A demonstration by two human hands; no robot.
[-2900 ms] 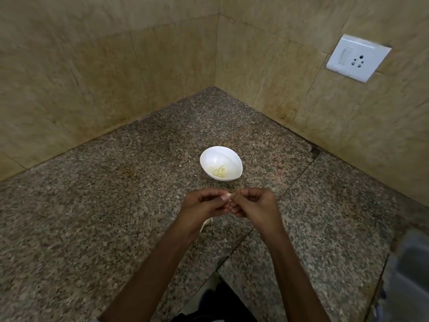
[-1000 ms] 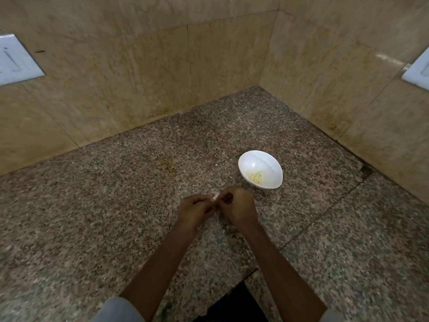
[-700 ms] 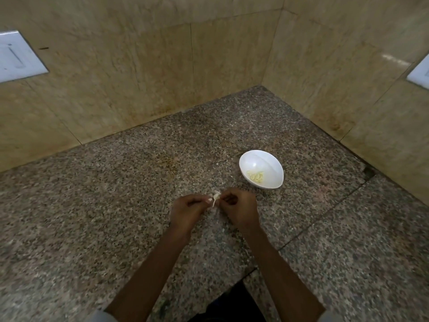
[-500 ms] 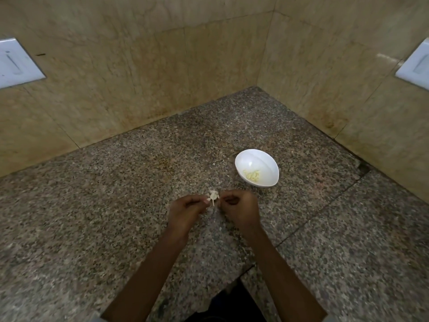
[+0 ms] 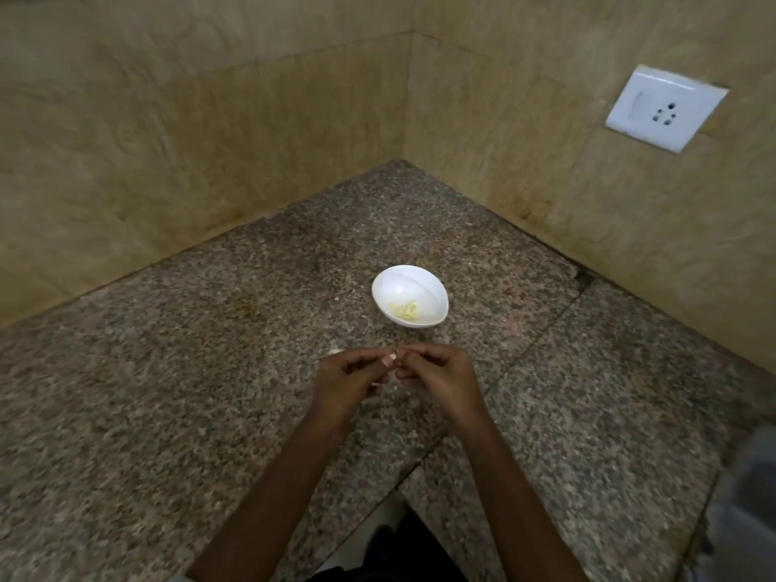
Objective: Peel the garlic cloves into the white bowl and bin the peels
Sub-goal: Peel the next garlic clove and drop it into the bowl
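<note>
Granite counter [image 5: 210, 392] beneath both hands. Left hand [image 5: 346, 382] and right hand [image 5: 441, 380] curled, fingertips meeting, pinching a small pale garlic clove [image 5: 394, 356], mostly hidden between them. Just beyond, untouched: white bowl [image 5: 434, 287] holding peeled yellowish garlic pieces [image 5: 404, 310]. Pale peel scrap [image 5: 336, 351] on counter beside left hand.

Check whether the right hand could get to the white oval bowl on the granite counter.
Probably yes. The white oval bowl sits just beyond the right hand, with only granite counter between them, though it and the left hand pinch a pale garlic piece.
</note>
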